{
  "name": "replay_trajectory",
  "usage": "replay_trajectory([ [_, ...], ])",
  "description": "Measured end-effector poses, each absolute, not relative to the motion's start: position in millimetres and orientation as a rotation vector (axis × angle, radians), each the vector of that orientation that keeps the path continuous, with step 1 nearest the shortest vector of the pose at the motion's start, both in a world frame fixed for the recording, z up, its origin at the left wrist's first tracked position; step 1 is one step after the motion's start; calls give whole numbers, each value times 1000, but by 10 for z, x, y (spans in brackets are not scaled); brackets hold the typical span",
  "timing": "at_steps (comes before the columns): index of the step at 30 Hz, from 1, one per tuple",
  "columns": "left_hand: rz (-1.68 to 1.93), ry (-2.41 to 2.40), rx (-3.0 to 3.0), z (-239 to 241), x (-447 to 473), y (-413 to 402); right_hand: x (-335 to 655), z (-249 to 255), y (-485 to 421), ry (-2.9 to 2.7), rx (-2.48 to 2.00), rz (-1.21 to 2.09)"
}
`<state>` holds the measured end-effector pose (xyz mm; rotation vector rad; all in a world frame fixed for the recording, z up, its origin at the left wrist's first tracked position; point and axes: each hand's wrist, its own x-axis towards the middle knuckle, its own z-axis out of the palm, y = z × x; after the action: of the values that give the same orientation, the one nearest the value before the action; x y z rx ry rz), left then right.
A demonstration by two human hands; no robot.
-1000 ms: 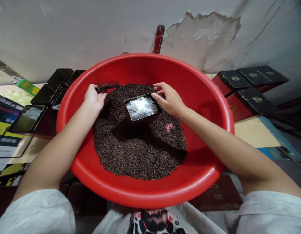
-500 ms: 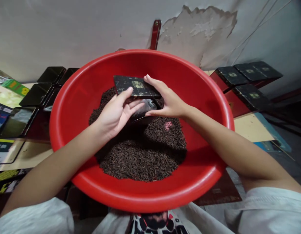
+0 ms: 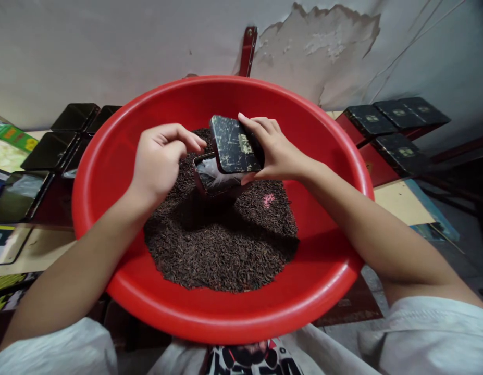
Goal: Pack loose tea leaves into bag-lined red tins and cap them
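Note:
A big red basin [image 3: 120,130] sits in front of me with a heap of dark loose tea leaves [image 3: 221,245] in it. A small dark tin [image 3: 210,179] with a clear plastic liner stands in the leaves. My right hand [image 3: 278,151] holds a black lid [image 3: 235,145] tilted over the tin's right side. Just left of the tin hovers my left hand [image 3: 159,159], fingers curled and holding nothing.
Several open dark tins [image 3: 53,148] stand on the left of the table. Closed black tins [image 3: 385,122] on red boxes lie at the right. A red handle [image 3: 247,49] leans on the peeling wall behind the basin. Printed cartons [image 3: 7,245] lie at far left.
My left hand carried the lid from the basin's left side over to the tin and let go. My right hand took the lid and tilted it over the tin.

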<state>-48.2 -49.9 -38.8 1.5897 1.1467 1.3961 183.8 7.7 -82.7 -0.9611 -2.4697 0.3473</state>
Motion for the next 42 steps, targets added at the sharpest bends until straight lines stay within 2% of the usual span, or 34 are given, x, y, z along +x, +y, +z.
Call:
replay_trajectory([
  [2,1425,1210,1489,-419,-563,-365,1842,-830,76,-2526,-953,319],
  [6,1152,1398,1419,-522,-599,-200,1764,-880,45,-2628,-910,328],
  [16,486,1564,2006,-735,-416,-324,1684,-1007,65,-2663,-882,383],
  [22,406,1370,2273,-793,-454,-318,1678,-991,90,-2617,-873,465],
  [28,485,1203,2304,-781,-555,-255,1703,-947,125,-2577,-857,510],
  [42,292,1323,2493,-858,-499,-308,1687,-988,112,-2681,-937,473],
])
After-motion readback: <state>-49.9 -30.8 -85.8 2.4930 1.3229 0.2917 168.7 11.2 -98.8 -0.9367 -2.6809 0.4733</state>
